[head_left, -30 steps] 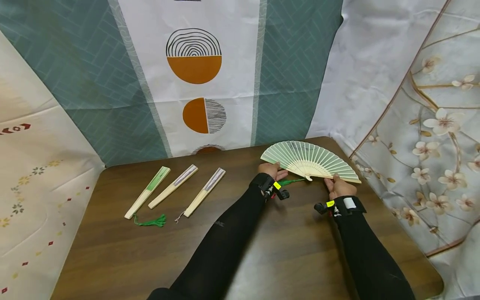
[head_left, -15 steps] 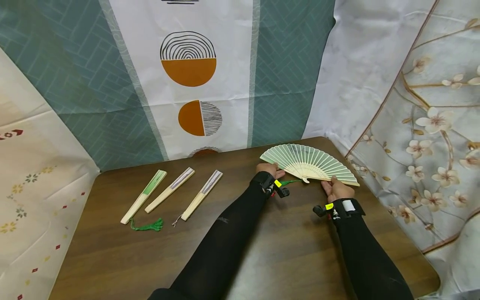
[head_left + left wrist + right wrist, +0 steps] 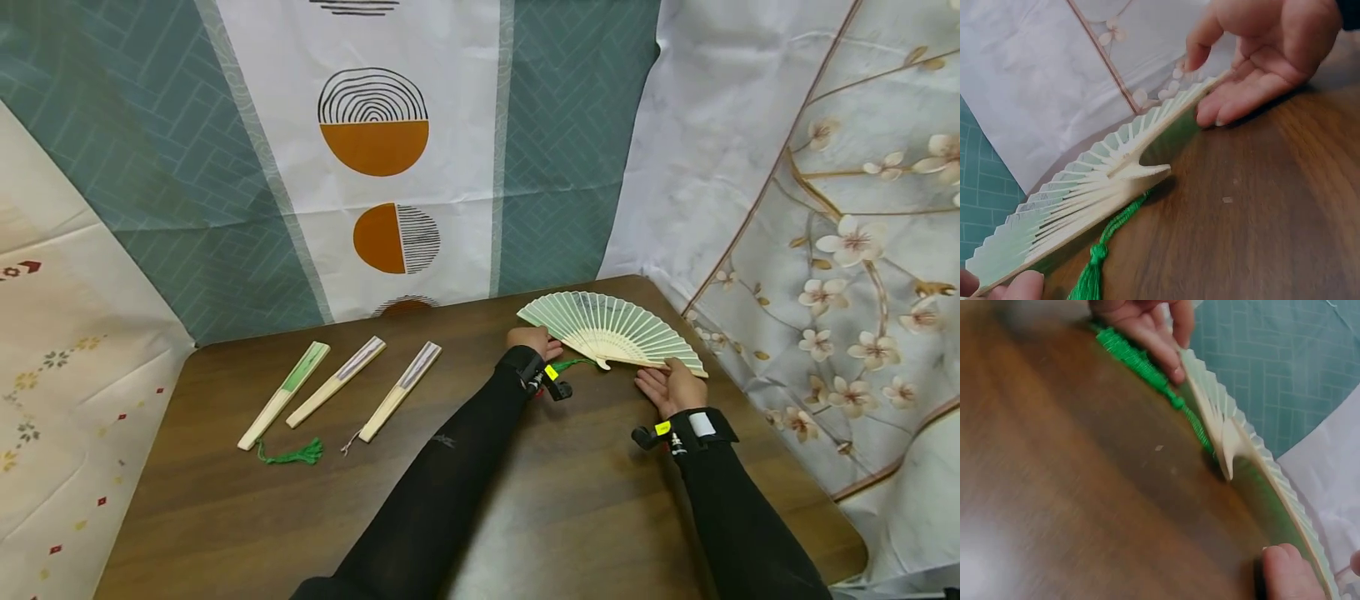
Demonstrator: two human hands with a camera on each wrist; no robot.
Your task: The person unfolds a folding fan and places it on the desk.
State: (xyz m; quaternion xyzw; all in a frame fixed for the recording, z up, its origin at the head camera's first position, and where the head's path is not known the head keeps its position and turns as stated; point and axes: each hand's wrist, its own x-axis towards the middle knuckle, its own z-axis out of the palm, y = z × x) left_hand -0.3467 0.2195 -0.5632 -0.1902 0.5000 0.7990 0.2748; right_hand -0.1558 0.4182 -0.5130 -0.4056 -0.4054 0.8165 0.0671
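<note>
Spread fan [image 3: 611, 325] sat at the table's [image 3: 577, 492] one o'clock; left hand [image 3: 532, 340] pinched its eight-o'clock end, right hand [image 3: 673, 388] loosely bracketed four. Apparent step: positioning (an even release seemed called for next).

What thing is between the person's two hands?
The open pale green folding fan with its green tassel stretches between the left hand and the right hand; all three views show this.

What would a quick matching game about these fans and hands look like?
1. Spread fan
2. Left hand
3. Folded fans
4. Right hand

A. at the spread fan's right end, head view
B. lying as a group of three
C. pale green, between both hands
D. at the spread fan's left end, head view

Pairs: 1-C; 2-D; 3-B; 4-A
</note>
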